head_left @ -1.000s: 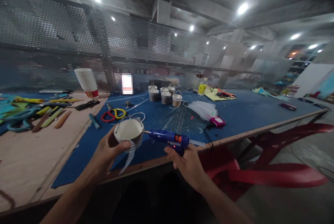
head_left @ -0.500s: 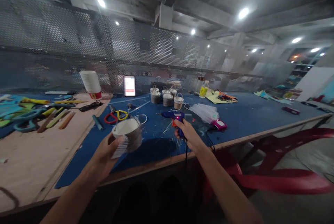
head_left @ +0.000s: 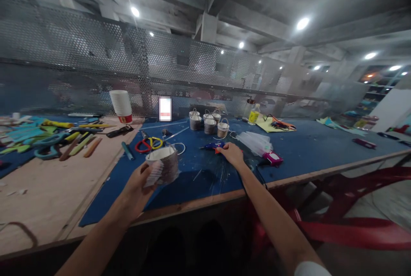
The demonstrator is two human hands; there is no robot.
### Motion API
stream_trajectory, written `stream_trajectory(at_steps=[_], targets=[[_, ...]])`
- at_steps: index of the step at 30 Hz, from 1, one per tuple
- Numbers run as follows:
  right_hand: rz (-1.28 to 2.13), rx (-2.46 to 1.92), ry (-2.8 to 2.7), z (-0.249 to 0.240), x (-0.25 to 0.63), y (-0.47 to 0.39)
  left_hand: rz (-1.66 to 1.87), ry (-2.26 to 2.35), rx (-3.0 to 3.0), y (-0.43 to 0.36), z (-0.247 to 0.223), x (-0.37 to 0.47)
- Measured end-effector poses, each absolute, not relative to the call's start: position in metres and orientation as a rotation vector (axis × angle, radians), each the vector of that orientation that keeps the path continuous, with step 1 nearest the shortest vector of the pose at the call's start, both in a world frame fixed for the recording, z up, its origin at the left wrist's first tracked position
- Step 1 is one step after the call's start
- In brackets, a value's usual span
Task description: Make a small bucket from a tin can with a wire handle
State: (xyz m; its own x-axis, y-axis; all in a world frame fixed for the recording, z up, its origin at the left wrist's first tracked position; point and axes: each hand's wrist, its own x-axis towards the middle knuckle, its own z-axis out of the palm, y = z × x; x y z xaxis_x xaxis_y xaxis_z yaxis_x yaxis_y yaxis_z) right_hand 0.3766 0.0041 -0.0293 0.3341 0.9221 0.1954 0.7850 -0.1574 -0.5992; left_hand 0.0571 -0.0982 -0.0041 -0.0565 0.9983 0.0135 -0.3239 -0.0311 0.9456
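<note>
My left hand (head_left: 146, 181) is closed around a small paper cup (head_left: 167, 166) with a grey-brown wrapped outside and a white inside, tilted above the blue mat. A white ribbed piece (head_left: 155, 172) shows under my left fingers, against the cup. My right hand (head_left: 233, 154) grips a blue glue gun (head_left: 213, 145) with an orange trigger; it lies low over the mat, nozzle to the left. Behind it stand several small handled buckets (head_left: 210, 125). Pliers with red and yellow handles (head_left: 148, 144) lie just beyond the cup.
Clear glue sticks in a bag (head_left: 255, 142) lie right of the glue gun. Scissors (head_left: 48, 145) and several clay tools (head_left: 80, 145) are at left. A stack of paper cups (head_left: 121, 105) and a yellow-labelled bottle (head_left: 254, 115) stand at the back. A red chair (head_left: 353, 231) is at right.
My right hand has lowered and turned the glue gun from upright towards the mat. The cup stays in my left hand. The view has shifted slightly.
</note>
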Motion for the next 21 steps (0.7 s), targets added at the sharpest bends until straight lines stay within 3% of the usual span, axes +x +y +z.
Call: stream_trajectory(at_steps=[3, 9, 13, 21], targets=[[0.096, -1.816, -1.51, -0.019, 0.355, -0.016, 1.419, 0.91, 0.942, -0.094, -0.007, 0.06], [0.544, -1.025, -1.696, -0.002, 0.264, -0.112, 1.547, 1.071, 1.038, -0.092, -0.007, 0.069], [0.61, -1.014, -1.561, -0.005, 0.218, -0.146, 1.622, 1.241, 1.151, -0.1, -0.002, 0.074], [0.894, -0.904, -1.266, -0.011, 0.197, -0.119, 1.781, 1.404, 1.367, -0.11, -0.002, 0.073]])
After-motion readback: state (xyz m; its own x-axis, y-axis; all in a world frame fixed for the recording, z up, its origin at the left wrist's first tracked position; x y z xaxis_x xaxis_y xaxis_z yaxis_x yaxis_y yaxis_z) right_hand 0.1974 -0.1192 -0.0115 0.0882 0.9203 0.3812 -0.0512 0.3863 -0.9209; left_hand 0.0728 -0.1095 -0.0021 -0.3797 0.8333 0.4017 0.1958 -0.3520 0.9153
